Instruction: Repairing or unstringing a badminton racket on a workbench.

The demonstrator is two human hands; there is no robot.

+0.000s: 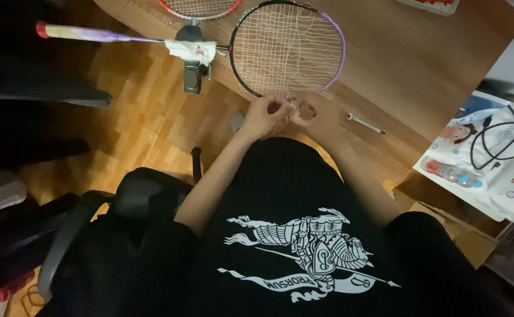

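Racket point(286, 47) on table point(421, 64); hands point(289, 115) at near rim; wrench point(365, 124) just right.

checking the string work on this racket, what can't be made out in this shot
- Head view: the string ends at the racket rim, too thin and covered by the left hand and right hand.
- Each hand's grip: fingers curl inward, so what they pinch is hidden.
- Second racket: cut off by the top edge.
- Small wrench: too small to tell its size or type.

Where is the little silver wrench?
In the head view, the wrench lies flat on the wooden table, just to the right of the right hand and below the racket.
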